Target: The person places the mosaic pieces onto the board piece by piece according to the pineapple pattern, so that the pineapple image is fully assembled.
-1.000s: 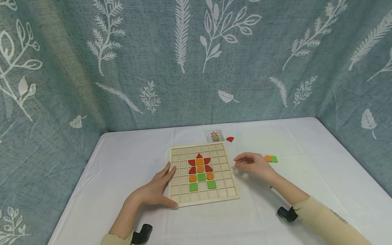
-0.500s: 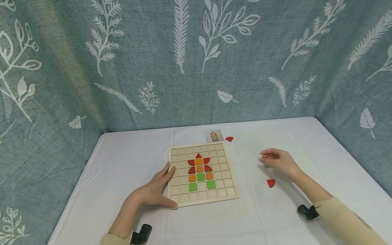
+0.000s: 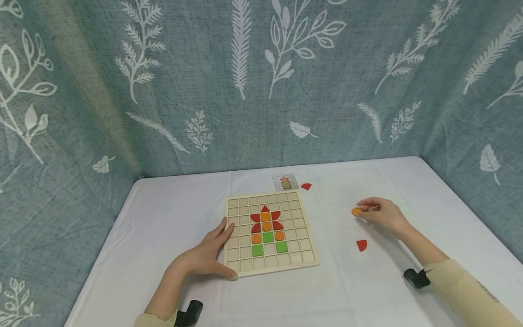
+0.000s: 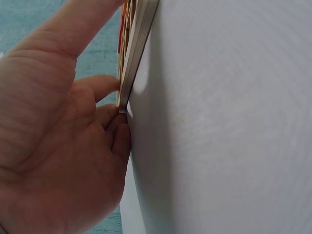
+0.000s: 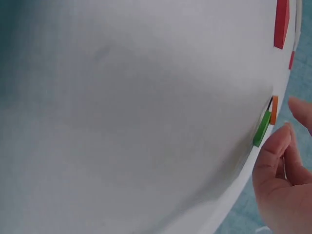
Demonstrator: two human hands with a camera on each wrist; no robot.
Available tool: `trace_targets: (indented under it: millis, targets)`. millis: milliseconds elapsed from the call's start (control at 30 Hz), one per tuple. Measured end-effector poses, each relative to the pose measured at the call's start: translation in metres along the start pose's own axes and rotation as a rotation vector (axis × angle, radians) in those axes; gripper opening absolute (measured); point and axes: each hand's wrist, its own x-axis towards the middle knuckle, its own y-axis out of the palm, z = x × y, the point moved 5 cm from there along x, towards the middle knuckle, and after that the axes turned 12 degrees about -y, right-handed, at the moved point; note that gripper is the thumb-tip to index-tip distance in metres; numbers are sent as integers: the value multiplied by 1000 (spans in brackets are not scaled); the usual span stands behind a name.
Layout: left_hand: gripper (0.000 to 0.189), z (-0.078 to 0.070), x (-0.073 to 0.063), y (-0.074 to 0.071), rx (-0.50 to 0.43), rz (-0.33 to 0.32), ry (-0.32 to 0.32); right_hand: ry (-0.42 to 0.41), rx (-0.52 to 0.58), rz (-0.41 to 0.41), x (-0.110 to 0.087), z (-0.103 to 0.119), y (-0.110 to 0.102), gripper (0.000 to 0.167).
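Observation:
My left hand (image 3: 206, 252) rests against the left side of a wooden grid board (image 3: 294, 206), fingers on its left edge, thumb at the front left corner. A flower pattern of red pieces, an orange square (image 3: 265, 216), orange discs (image 3: 279, 235) and green squares (image 3: 257, 250) lies in the grid. To the right, my right hand (image 3: 384, 216) is low over the cloth, thumb and fingertips at a loose orange disc (image 3: 356, 211). The right wrist view shows a gap between thumb and fingers; a green square (image 5: 262, 129) lies against the disc, hidden by the hand in the head view.
A small pattern card (image 3: 285, 181) lies behind the board, with a red quarter-circle piece (image 3: 306, 186) beside it. Another red quarter-circle (image 3: 361, 245) lies near my right forearm. A white cloth covers the table (image 3: 175, 200); leaf-patterned curtains (image 3: 212, 81) surround it.
My right hand has moved right from the board's edge to the loose orange disc, uncovering the nearer red quarter-circle and covering the green square. The left hand has stayed on the board.

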Motion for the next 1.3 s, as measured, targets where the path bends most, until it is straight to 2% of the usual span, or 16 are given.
trace_targets:
  millis: [200,467,700,1000,1300]
  targets:
    - [124,0,0,1,-1,3,-5,9,-68,24,3,-5,2,44]
    - [124,0,-1,2,9,-8,3,-4,-99,29,8,-9,4,43]
    - [124,0,-2,4,13,-10,11,-27,-41,22,7,3,10,45]
    - [124,-1,-3,4,10,-10,12,-36,42,62,6,21,38,43]
    - [125,0,-3,5,15,-20,3,-127,102,132,4,51,77,36]
